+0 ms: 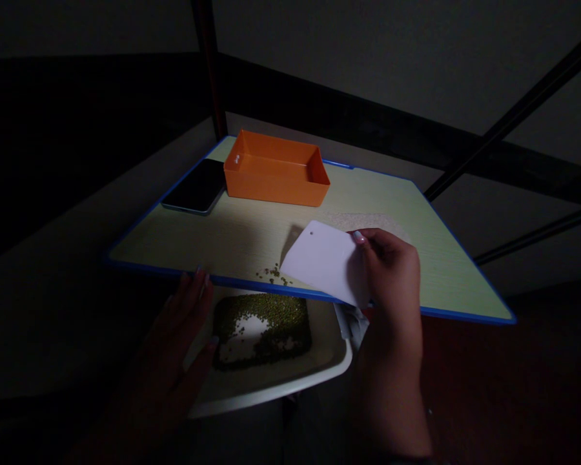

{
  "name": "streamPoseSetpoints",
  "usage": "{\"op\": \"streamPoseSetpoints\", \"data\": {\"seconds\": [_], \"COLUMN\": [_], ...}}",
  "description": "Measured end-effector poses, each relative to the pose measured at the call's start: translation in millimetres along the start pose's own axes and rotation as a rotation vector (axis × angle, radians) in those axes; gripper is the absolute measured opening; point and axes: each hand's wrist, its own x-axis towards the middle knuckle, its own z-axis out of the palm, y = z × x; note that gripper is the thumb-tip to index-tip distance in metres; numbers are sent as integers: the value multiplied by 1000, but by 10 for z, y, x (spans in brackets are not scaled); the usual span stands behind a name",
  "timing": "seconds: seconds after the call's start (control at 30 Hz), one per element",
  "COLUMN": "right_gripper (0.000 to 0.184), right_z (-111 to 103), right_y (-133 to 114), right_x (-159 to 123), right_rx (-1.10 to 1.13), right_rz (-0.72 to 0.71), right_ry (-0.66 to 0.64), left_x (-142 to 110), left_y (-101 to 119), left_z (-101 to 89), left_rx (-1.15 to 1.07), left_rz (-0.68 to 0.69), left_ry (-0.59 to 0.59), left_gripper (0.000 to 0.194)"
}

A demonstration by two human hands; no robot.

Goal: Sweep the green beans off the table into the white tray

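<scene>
My right hand (390, 268) grips a white plastic scraper (326, 261) with a small hole in one corner. The scraper's lower edge is near the table's front edge, beside a few loose green mung beans (274, 274). Below that edge sits a white basin (290, 387) with many more green beans (271, 313) spread over its bottom. My left hand (184, 323) is at the basin's left side, its fingers stretched out and holding nothing. Its fingertips reach up near the table edge; whether they touch the basin is too dark to tell.
An orange open box (275, 187) stands at the back of the pale table (445, 258), which has a blue rim. Left of the box lies a dark phone or tablet (196, 187). A thin patch of pale grains (368, 223) lies behind my right hand. Walls rise behind the table.
</scene>
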Motion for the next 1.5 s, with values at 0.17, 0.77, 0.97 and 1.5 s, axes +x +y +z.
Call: {"op": "streamPoseSetpoints", "data": {"seconds": [0.17,0.77,0.97,1.5], "right_gripper": [15,15,16,18], "right_z": [-51,-60,-24,48], "right_y": [20,-49,-67,-118], "right_x": [-23,-57,-45,-36], "right_rx": [30,54,22,59], "right_rz": [12,-9,-20,-62], "right_ry": [-39,-26,-40,-92], "left_x": [-4,-7,8,17], "left_y": [-14,-18,-28,1], "left_z": [9,20,0,-12], "left_rx": [3,-15,10,27], "left_rz": [8,-7,35,31], "left_ry": [5,2,16,12], "left_gripper": [65,65,65,65]}}
